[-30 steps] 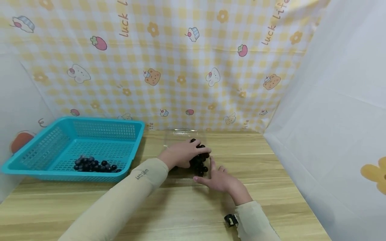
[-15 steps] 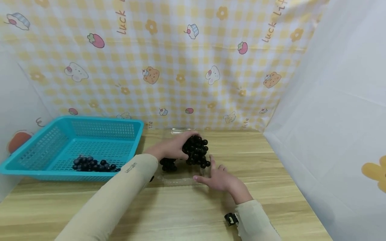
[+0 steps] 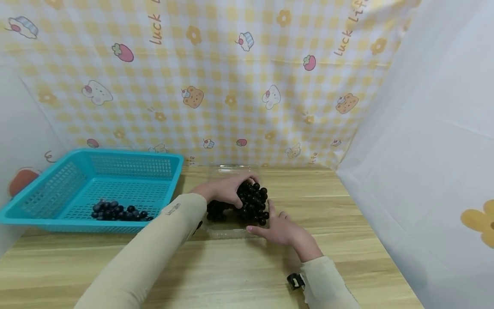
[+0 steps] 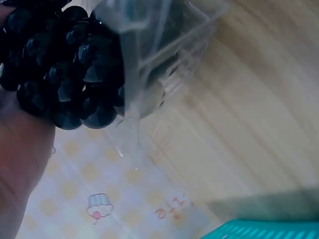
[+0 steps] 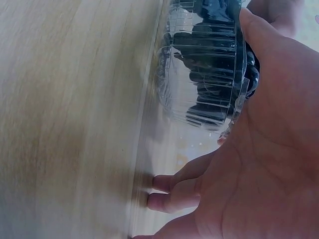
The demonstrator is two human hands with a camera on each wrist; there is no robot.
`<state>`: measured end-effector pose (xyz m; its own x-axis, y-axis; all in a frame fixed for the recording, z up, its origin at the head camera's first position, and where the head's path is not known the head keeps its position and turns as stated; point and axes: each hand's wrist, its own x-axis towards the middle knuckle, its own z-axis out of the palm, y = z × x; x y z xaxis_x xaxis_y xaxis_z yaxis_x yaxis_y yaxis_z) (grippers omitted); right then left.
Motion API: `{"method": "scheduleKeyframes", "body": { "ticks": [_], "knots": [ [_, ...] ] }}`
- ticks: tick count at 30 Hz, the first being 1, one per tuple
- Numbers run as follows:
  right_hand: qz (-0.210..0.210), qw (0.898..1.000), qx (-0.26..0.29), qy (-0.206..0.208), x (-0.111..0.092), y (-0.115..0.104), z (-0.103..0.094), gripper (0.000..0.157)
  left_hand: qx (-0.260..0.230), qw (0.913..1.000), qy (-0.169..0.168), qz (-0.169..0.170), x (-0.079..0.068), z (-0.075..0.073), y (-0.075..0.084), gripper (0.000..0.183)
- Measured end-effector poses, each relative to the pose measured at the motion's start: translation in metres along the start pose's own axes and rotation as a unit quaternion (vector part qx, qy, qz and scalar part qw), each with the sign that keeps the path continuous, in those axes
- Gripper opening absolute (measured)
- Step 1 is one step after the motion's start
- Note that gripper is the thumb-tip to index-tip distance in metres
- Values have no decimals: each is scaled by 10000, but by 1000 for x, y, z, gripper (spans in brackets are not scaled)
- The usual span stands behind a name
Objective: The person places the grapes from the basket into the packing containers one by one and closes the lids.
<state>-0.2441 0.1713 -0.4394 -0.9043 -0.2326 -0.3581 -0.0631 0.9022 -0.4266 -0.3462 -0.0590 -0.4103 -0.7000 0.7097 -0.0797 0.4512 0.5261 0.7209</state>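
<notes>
One bunch of dark grapes [image 3: 252, 204] sits in the clear container [image 3: 227, 234] on the worktop [image 3: 239, 274], the left hand [image 3: 225, 189] curled round it; the right hand [image 3: 281, 229] lies spread against the side. Squeezing hard could burst fruit; a slack right hand might let the container skid.

1. Before me hangs a yellow-and-white checked cloth [image 3: 216, 77], printed with bears [image 3: 192, 97], strawberries [image 3: 309, 62], cupcakes [image 3: 245, 41], flowers [image 3: 194, 35] and the words "luck life" [image 3: 356, 28].
2. To my right I see a white sheet [image 3: 424, 137], lightly creased, with one large orange flower [image 3: 478, 222].
3. To my left stands another white panel [image 3: 23, 111], bearing a reddish shape [image 3: 24, 181].
4. Below me, a pale wood-grained table [image 3: 247, 266] reaches back to the cloth.
5. Soft light leaves a faint sheen on the table near me.
</notes>
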Motion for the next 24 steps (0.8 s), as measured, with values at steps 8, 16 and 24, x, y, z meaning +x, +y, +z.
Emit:
{"method": "scheduleKeyframes", "body": {
  "ticks": [8,16,24],
  "knots": [
    [-7,10000,69,4,1,-2,1,128,2444,9694,-207,-95,11,2,0,96],
    [-1,10000,-15,13,1,-1,0,127,3750,9249,-221,-584,-3,-6,-15,95],
    [-49,10000,-5,-35,0,-1,-2,127,3896,9170,-361,-780,-2,0,-28,100]
  ]
}}
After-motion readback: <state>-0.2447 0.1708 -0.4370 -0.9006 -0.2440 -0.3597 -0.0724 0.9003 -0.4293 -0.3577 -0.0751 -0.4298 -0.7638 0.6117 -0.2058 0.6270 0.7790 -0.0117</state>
